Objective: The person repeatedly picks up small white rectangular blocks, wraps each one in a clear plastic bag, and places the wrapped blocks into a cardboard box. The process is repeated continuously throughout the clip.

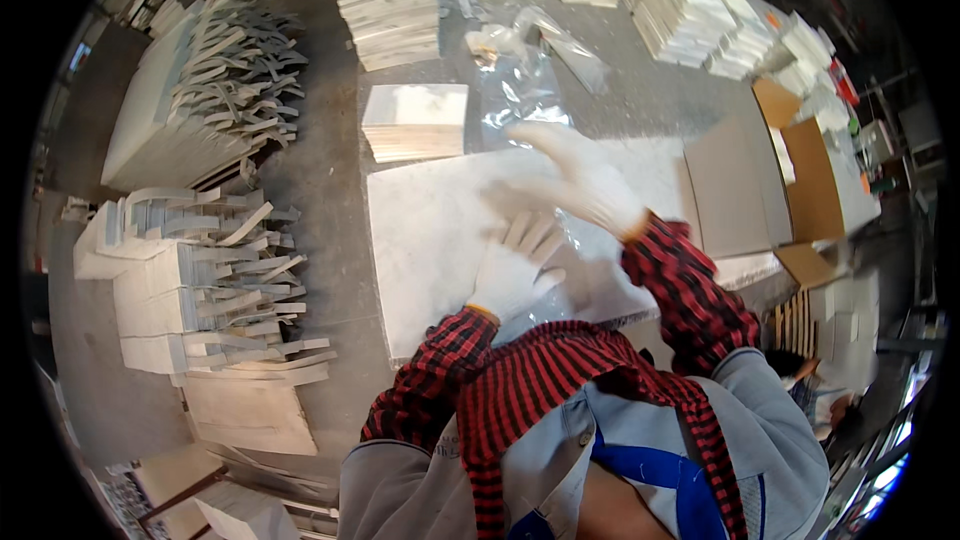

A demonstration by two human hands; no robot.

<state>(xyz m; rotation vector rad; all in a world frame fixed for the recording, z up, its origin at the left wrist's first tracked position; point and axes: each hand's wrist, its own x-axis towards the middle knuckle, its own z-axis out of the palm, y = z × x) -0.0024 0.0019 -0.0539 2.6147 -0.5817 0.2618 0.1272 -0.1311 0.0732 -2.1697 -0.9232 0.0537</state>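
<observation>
My left hand [515,268], in a white glove, is spread with its fingers apart over the white tabletop [420,230]. Clear plastic film [575,240] shows beside its fingers and below the palm. To the right and farther off, my right hand [588,180], also gloved, stretches out above the same surface. Its fingers are extended and somewhat blurred by motion, with nothing seen in them. Beyond it, more clear plastic film [520,90] lies crumpled past the table's far edge. Whether either palm touches the film, I cannot tell.
A short stack of white sheets [415,120] stands at the table's far left. An open cardboard box [735,185] is on the right. Tall white stacks [385,10] rise at the back. Piles with loose strips [220,270] line the left, across a grey floor [335,180].
</observation>
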